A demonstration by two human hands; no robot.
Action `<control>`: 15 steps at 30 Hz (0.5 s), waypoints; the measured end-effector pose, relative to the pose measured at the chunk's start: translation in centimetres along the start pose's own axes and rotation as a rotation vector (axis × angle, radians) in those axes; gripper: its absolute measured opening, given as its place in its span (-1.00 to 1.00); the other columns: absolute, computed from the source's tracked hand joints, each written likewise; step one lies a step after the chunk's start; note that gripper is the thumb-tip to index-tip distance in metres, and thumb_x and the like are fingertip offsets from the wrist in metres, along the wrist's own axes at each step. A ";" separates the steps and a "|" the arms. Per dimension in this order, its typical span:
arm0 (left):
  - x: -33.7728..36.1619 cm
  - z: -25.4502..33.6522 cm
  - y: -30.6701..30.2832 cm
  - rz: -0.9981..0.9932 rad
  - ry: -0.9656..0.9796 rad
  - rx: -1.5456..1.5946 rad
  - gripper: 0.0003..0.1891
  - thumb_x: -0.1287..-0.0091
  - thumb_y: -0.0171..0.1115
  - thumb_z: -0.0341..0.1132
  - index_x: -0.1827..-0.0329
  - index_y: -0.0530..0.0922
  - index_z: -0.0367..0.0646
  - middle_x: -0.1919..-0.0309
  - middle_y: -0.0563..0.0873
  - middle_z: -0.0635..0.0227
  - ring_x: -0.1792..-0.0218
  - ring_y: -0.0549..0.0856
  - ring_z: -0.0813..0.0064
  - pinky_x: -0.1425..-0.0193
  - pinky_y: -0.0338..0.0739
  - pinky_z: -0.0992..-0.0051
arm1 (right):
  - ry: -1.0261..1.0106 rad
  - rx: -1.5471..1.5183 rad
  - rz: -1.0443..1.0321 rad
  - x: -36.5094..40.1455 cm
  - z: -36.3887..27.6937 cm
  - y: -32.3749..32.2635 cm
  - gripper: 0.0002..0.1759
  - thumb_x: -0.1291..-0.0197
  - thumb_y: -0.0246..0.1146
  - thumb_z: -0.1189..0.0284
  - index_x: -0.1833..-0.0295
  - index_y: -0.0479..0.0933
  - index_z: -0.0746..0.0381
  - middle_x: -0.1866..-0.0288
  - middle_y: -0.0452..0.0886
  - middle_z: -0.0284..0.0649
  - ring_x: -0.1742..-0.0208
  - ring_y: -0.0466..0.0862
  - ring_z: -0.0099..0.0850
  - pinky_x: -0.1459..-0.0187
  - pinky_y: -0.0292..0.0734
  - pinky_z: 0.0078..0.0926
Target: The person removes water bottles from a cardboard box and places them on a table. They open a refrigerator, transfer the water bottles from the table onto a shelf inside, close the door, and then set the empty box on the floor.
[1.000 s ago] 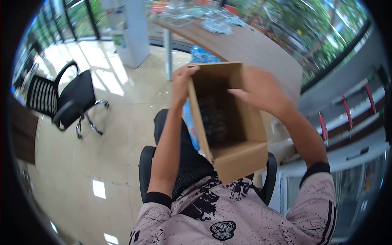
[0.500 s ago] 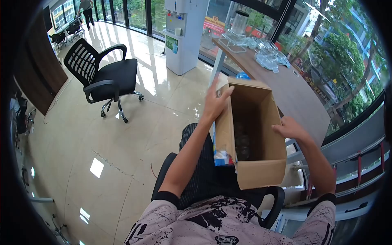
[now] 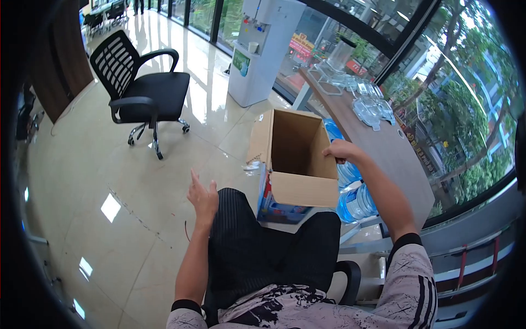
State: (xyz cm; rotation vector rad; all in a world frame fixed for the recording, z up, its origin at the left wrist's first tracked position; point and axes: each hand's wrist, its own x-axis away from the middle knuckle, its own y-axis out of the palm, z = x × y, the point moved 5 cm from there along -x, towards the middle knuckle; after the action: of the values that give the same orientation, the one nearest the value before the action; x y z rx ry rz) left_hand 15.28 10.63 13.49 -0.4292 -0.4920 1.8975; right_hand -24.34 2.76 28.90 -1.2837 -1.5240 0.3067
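Note:
An open cardboard box (image 3: 304,189) stands in front of my knees, its flaps folded outward and its side printed blue and red. My right hand (image 3: 343,151) grips the box's right edge, fingers curled over the rim. To the left, above my knee, my left hand (image 3: 203,196) is raised in the air with fingers apart, holding nothing. The inside of the box looks dark and its bottom is hidden from me. A bit of clear plastic (image 3: 251,168) shows at the box's left side.
On the wooden table (image 3: 416,175) at right lie clear plastic containers (image 3: 373,109) and a clear jar (image 3: 341,54). Large blue water bottles (image 3: 356,203) stand beneath it. A black office chair (image 3: 159,96) and a white water dispenser (image 3: 260,60) are ahead. A ladder (image 3: 466,268) lies at right.
The box has gone down and away from my lap. My left hand has let go of it and moved left. My right hand still grips its edge.

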 end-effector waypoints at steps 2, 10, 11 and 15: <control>0.9 -0.4 -1.0 0.004 0.005 -0.125 -0.20 -0.21 0.11 -0.23 -0.44 -0.05 -0.38 -0.22 0.40 -0.14 -0.30 0.30 -0.02 -0.37 0.01 0.07 | -0.019 -0.037 -0.025 -2.9 -0.6 1.9 -0.72 -0.02 0.20 0.35 0.56 0.53 0.36 0.74 0.46 -0.21 0.78 0.40 -0.44 0.74 0.20 -0.47; 2.7 -1.1 -2.6 0.031 -0.091 -0.500 -0.07 -0.03 0.12 -0.34 -0.42 -0.19 -0.49 -0.16 0.40 -0.21 -0.30 0.27 -0.08 -0.37 -0.04 -0.03 | -0.016 -0.292 0.096 -18.0 2.8 17.0 -0.73 -0.02 0.06 0.41 0.55 0.53 0.37 0.68 0.54 -0.15 0.73 0.49 -0.41 0.71 0.30 -0.41; 2.6 -1.1 -2.9 0.050 -0.112 -0.524 -0.07 -0.03 0.12 -0.34 -0.42 -0.19 -0.49 -0.16 0.40 -0.21 -0.30 0.27 -0.08 -0.37 -0.04 -0.03 | -0.036 -0.293 0.064 -20.1 2.9 19.0 -0.73 -0.02 0.06 0.41 0.55 0.53 0.37 0.68 0.54 -0.15 0.73 0.49 -0.41 0.71 0.30 -0.41; 2.8 -1.7 -3.7 -0.041 -0.147 -0.549 -0.05 -0.02 0.10 -0.36 -0.43 -0.25 -0.48 -0.16 0.39 -0.24 -0.34 0.20 -0.11 -0.36 -0.07 -0.10 | 0.189 -0.373 0.165 -25.6 5.4 26.9 -0.71 -0.05 0.01 0.41 0.56 0.51 0.36 0.68 0.54 -0.14 0.71 0.51 -0.40 0.64 0.38 -0.40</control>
State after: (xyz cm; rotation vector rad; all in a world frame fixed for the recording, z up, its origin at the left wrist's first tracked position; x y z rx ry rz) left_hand 18.01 14.70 13.77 -0.6296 -1.1211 1.7447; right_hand -17.78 -5.77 -7.03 -1.6858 -1.3551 0.0005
